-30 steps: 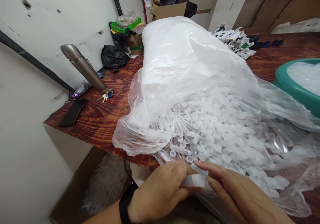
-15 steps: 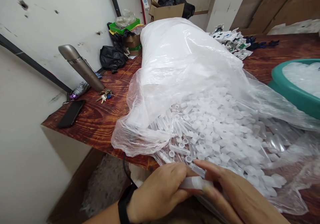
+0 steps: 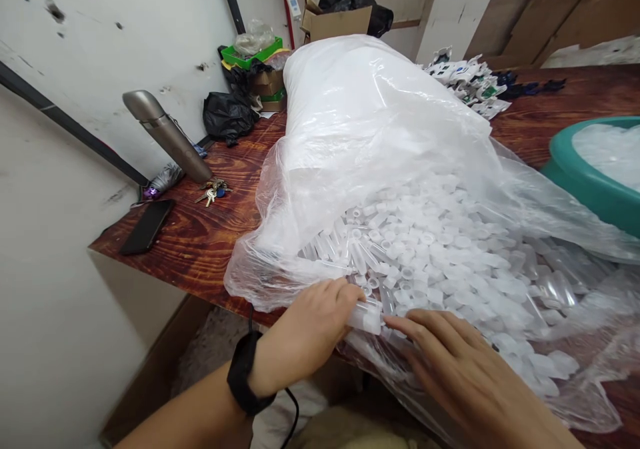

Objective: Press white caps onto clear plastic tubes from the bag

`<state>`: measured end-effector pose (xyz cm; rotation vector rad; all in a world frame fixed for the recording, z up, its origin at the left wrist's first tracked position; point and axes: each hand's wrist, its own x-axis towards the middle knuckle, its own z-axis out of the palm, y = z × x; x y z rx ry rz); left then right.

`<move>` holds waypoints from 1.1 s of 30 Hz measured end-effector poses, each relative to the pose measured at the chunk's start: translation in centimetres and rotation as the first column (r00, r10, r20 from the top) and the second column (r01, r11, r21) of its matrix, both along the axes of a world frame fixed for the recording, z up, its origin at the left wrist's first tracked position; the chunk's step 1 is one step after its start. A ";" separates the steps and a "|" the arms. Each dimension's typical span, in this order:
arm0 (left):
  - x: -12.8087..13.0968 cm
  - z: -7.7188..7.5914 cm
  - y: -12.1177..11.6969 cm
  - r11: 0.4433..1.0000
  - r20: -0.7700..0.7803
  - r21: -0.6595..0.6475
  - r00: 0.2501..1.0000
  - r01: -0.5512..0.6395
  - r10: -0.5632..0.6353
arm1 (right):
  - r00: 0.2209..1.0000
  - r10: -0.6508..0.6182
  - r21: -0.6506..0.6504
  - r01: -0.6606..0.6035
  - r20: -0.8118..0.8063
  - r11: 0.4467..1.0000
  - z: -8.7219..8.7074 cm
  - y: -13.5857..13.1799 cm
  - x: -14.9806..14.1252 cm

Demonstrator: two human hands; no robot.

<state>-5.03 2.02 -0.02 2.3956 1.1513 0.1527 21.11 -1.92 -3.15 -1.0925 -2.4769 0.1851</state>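
So the left hand (image 3: 313,325) has its fingers wrapped around a smooth, clear plastic tube (image 3: 367,319) with a frosty end, right above the table's near edge. The right hand (image 3: 460,362) is loosely bent, index fingertip just beside that end; can't tell if it's pinching anything. Behind them there's a heap of translucent tubes (image 3: 430,255), round-mouthed and milky-ended, spilling from a fat, glossy, crinkly plastic bag (image 3: 345,95). All that's on a reddish-brown wood-grain table (image 3: 215,235), with a rounded teal plastic basin (image 3: 590,182) off to the right.
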 end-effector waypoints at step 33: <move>0.9 0.7 -2.2 0.886 0.512 -0.453 0.785 -0.096 0.347 | 0.913 -0.035 -0.248 -0.073 -0.407 0.966 2.6 0.6 0.0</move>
